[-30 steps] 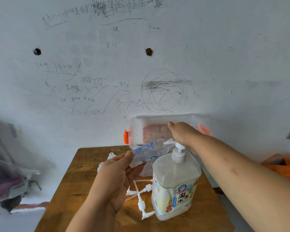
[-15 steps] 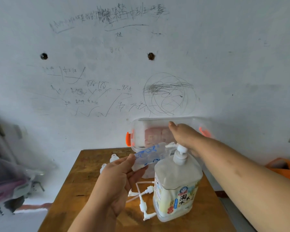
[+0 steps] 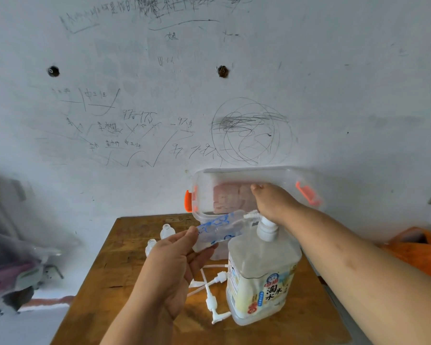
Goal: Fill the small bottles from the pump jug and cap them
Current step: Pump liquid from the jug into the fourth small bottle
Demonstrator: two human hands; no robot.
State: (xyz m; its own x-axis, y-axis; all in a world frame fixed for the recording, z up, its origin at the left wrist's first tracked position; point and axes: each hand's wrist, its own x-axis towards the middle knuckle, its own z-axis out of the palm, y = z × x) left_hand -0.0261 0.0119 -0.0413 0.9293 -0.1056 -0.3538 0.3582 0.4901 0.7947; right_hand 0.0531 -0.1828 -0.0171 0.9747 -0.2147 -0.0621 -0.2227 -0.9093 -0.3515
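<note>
The right hand (image 3: 271, 202) is covering the pump head of the pump jug (image 3: 261, 277); its fingers are hidden, so their state cannot be told. The left hand (image 3: 174, 265) is pinching one small bottle (image 3: 222, 227), tilted, with its mouth at the spout, above the table (image 3: 110, 282). Two uncapped bottles (image 3: 167, 231) are standing behind the left hand, partly hidden. At least two loose pump caps (image 3: 210, 300) are lying beside the jug.

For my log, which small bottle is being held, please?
The blue-printed clear bottle in the left hand; the two plain ones stand on the wooden table.
</note>
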